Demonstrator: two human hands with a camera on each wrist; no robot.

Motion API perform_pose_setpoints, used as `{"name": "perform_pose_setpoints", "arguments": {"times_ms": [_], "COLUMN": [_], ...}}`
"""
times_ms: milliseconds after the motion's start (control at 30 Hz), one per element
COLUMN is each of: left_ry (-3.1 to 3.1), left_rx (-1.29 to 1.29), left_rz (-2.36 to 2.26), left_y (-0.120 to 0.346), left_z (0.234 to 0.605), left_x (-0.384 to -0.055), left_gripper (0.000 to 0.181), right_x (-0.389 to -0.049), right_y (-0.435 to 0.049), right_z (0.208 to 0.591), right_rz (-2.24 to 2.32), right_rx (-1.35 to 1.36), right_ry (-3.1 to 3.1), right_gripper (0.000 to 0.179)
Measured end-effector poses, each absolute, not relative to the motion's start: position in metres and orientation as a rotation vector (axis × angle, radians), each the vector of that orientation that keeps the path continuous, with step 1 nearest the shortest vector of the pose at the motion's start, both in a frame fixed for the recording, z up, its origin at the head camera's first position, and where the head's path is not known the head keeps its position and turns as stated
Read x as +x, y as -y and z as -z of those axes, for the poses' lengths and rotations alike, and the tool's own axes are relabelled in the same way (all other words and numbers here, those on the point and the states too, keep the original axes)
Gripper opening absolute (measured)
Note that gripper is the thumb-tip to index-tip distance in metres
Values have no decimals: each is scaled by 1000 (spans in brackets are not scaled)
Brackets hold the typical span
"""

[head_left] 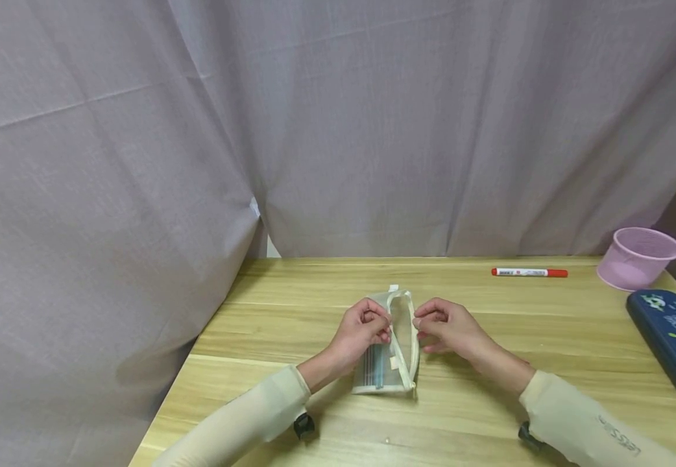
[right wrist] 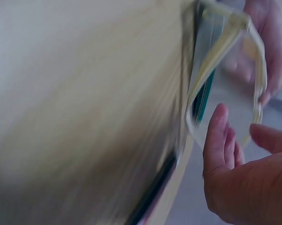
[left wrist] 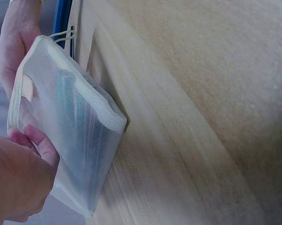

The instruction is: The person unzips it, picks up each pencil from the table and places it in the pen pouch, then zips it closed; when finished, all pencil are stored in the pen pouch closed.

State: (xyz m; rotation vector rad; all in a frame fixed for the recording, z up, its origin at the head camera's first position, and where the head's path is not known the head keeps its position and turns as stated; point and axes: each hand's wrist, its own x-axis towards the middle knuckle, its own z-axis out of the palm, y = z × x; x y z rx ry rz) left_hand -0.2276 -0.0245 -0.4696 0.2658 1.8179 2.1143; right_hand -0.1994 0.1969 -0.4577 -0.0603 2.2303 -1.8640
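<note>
A translucent mesh pencil pouch [head_left: 375,373] with a cream zip edge lies on the table, its mouth spread apart. Several slim coloured sticks, like pens, show through the mesh [left wrist: 80,108]. My left hand [head_left: 367,327] pinches the left edge of the mouth between thumb and fingers. On the other side, my right hand [head_left: 451,331] has its fingertips right at the right edge. The right wrist view shows its thumb and fingers [right wrist: 218,136] apart beside the opening. A zip pull [head_left: 413,387] sits at the pouch's near right corner.
A red and white marker [head_left: 528,273] lies near the table's back edge. At the far right stands a pink mesh pen cup [head_left: 630,263], with a dark blue pencil case [head_left: 667,350] in front of it. A grey curtain [head_left: 361,130] hangs behind the wooden table [head_left: 460,428].
</note>
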Motion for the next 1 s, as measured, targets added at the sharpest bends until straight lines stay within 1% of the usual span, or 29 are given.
{"name": "perform_pose_setpoints", "arguments": {"times_ms": [400, 600, 767, 933, 1000], "left_ry": [-1836, -1831, -1816, -1805, -1802], "left_rx": [267, 278, 276, 283, 281], "left_rz": [-2110, -2100, -2101, -2099, -2100], "left_y": [25, 26, 26, 25, 25], "left_z": [470, 468, 469, 470, 471], "left_x": [-227, -226, -227, -228, -228], "left_gripper": [13, 10, 9, 8, 9], "right_x": [-215, -227, -236, -239, -239], "right_y": [-270, -302, -321, -331, -331], "right_z": [457, 458, 467, 473, 474], "right_rz": [1628, 1489, 1456, 1469, 1456], "right_rx": [-221, -284, -293, -270, -301], "right_ry": [-2519, -2473, -2344, -2240, -2233], "right_gripper": [34, 44, 50, 51, 49]}}
